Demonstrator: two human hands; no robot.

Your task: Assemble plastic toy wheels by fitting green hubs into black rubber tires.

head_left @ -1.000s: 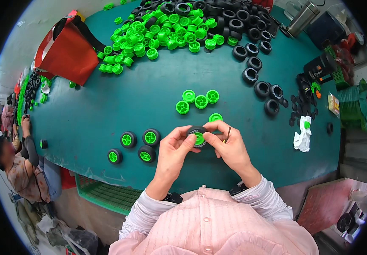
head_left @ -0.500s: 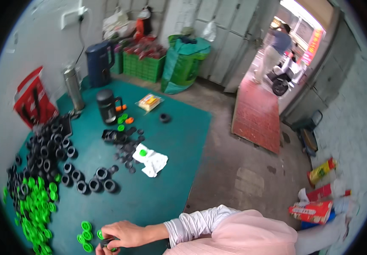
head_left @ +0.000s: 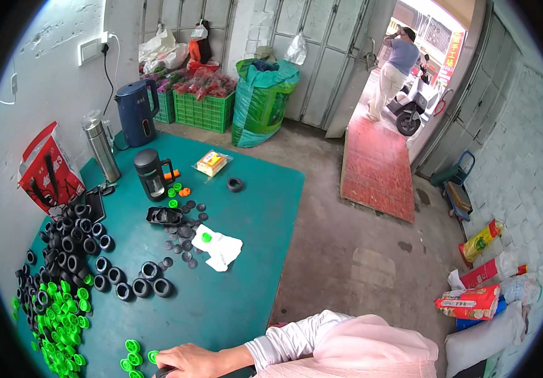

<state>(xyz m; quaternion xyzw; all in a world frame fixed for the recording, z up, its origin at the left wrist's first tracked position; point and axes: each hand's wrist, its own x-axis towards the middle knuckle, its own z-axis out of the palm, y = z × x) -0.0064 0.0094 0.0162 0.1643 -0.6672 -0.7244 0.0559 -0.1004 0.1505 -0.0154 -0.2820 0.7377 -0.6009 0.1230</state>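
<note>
At the lower edge, my right hand (head_left: 189,361) is bent over a black tyre-like ring (head_left: 163,372), only partly visible; its fingertips are cut off by the frame. A green wheel hub (head_left: 153,356) lies right against the knuckles. Just left of it, several more green hubs (head_left: 133,346) form a small group on the teal table (head_left: 221,315). A big heap of green hubs (head_left: 63,321) fills the table's left side, merging into a pile of black tyre-like rings (head_left: 73,242). Several loose rings (head_left: 140,288) sit mid-table. My left hand is out of view.
Small black discs (head_left: 186,246), a white cloth (head_left: 222,250), a black open case (head_left: 164,216), a dark mug (head_left: 152,175), a steel flask (head_left: 101,148) and a blue kettle (head_left: 136,113) stand or lie farther back. Bags (head_left: 469,302) line the right wall. A person stands outside the door.
The whole view has shifted slightly and sharpened. My right hand sits lower in the picture, so less of its fingers and the black ring shows.
</note>
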